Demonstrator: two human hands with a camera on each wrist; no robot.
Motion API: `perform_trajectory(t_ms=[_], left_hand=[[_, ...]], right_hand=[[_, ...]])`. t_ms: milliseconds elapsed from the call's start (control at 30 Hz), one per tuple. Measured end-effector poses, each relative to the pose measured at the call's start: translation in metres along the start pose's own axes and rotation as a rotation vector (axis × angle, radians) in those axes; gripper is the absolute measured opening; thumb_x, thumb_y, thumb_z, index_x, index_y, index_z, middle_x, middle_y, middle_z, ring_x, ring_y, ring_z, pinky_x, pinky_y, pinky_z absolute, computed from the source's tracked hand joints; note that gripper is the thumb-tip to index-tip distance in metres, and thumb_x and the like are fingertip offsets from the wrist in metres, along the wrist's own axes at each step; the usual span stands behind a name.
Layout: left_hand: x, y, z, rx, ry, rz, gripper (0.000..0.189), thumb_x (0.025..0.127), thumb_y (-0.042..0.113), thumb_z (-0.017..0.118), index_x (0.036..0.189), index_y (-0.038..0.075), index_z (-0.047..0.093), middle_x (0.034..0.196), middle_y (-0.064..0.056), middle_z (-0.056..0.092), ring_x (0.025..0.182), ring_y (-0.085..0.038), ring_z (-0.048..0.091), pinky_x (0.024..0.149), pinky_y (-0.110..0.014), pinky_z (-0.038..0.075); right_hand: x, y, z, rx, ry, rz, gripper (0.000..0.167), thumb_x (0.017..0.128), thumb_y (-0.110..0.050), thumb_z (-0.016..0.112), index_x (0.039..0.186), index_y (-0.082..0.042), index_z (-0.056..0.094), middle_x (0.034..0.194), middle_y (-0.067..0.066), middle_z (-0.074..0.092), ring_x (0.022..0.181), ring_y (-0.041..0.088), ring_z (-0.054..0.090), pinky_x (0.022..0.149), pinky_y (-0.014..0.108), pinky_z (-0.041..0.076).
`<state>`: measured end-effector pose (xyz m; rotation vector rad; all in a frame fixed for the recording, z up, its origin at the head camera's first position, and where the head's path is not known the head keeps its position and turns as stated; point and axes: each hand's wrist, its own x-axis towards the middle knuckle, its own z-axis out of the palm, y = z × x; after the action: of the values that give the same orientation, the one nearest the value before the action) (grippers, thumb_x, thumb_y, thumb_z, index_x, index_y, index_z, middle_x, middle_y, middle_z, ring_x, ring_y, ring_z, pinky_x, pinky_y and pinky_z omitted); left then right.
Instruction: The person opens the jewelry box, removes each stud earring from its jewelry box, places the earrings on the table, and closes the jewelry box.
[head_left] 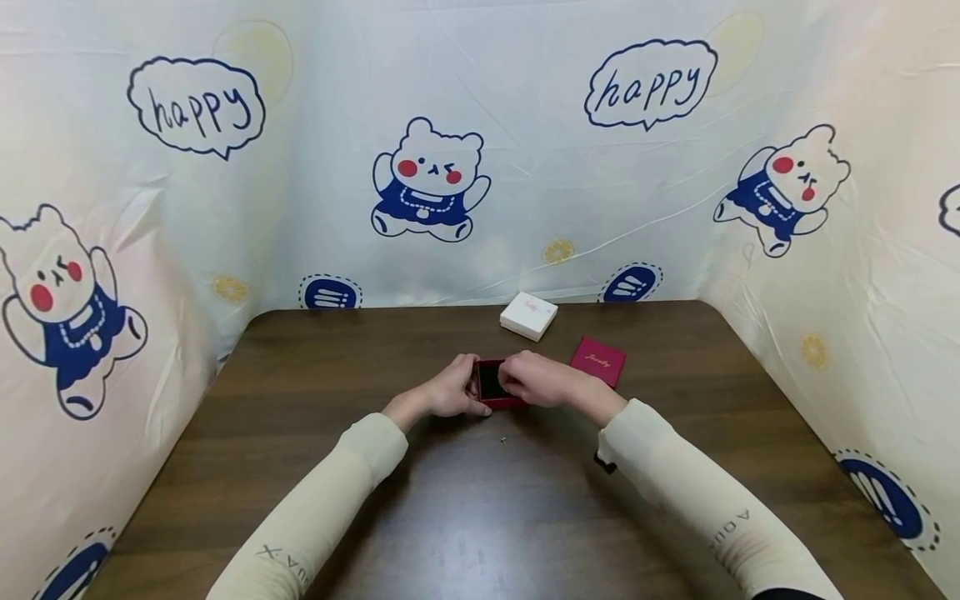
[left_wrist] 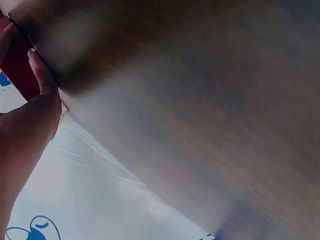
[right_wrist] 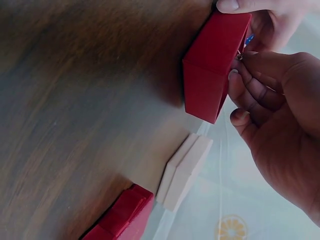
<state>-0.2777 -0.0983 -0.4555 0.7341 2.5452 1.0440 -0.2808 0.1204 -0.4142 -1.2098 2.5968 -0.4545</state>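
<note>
A small open red jewelry box with a black inside stands on the brown table. My left hand grips it from the left, thumb at its near side. In the left wrist view, the fingers lie along the red wall. Over the opening is my right hand, fingers bent. The right wrist view shows its thumb and index finger pinching a tiny shiny metal piece at the box's rim; its exact kind I cannot tell. A tiny shiny piece lies on the table in front of the box.
A red square lid with gold lettering lies right of the box, partly behind the right forearm. Farther back sits a white box. A printed curtain hangs behind the table's far edge and along both sides.
</note>
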Motion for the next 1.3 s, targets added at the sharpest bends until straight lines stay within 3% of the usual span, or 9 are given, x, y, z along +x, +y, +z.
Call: perform_trajectory(t_ms=[433,800,1300], left_hand=[[0.0,-0.001,0.002,0.017,0.025,-0.005,0.085,0.077,0.016,0.091,0.14,-0.009,0.04,0.123,-0.018,0.046,0.1,-0.021,0.052,0.087,-0.032,0.047],[0.0,0.0,0.002,0.021,0.02,-0.012,0.085,0.078,0.018,0.091,0.141,-0.008,0.039,0.126,-0.019,0.045,0.105,-0.024,0.05,0.091,-0.036,0.046],[0.0,0.0,0.002,0.018,0.016,-0.004,0.082,0.078,0.017,0.09,0.138,-0.007,0.04,0.12,-0.018,0.046,0.098,-0.021,0.053,0.085,-0.032,0.048]], right_hand=[[-0.011,-0.002,0.001,-0.003,0.037,-0.066,0.008,0.099,-0.004,0.064,0.092,-0.005,0.068,0.082,-0.002,0.06,0.075,0.012,0.055,0.073,0.027,0.05],[-0.021,-0.006,0.003,0.027,0.017,-0.077,0.006,0.098,-0.005,0.066,0.096,-0.003,0.071,0.085,-0.002,0.064,0.077,0.011,0.057,0.075,0.027,0.052],[-0.033,-0.012,0.013,0.006,-0.051,-0.083,0.006,0.097,-0.008,0.069,0.098,-0.007,0.075,0.086,-0.004,0.067,0.076,0.009,0.058,0.076,0.027,0.054]])
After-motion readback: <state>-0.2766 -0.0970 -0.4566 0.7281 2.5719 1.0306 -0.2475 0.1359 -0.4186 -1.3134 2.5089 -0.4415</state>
